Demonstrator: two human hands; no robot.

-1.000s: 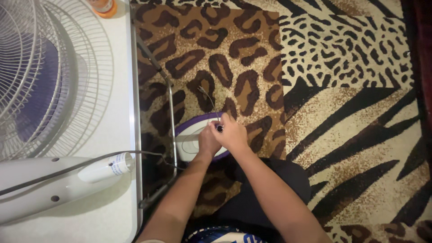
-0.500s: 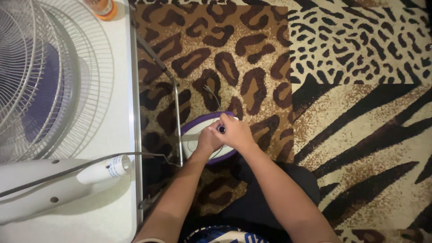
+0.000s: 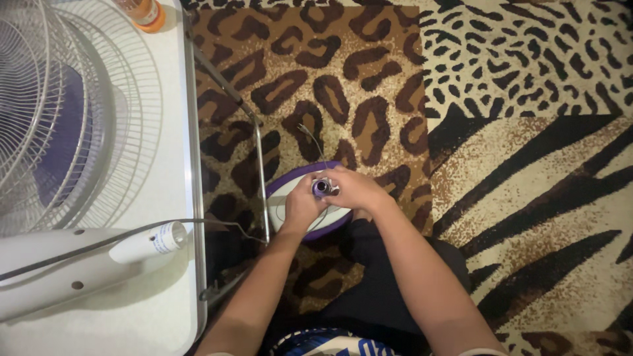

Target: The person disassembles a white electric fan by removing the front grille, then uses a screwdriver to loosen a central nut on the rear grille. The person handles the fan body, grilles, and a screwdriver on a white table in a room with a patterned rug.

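At the far left, a fan's wire guard (image 3: 72, 112) lies flat on the white counter (image 3: 165, 290), with the purple blades showing through the mesh. Below it rests the white fan stand (image 3: 59, 270), a dark cord (image 3: 132, 232) running along it and off the counter's edge. An orange-capped bottle (image 3: 142, 10) stands at the counter's top edge. Just right of the counter, a thin metal frame (image 3: 257, 165) crosses the animal-print carpet (image 3: 527, 132). Beyond it on the carpet sits a white oval part with a purple rim (image 3: 290, 191), a thin wire (image 3: 310, 138) rising from behind it. Over this part the left hand (image 3: 302, 207) is closed around a small purple cylindrical piece (image 3: 321, 187) from the left side. The right hand (image 3: 353, 190) pinches the same piece from the right, fingers curled on it.
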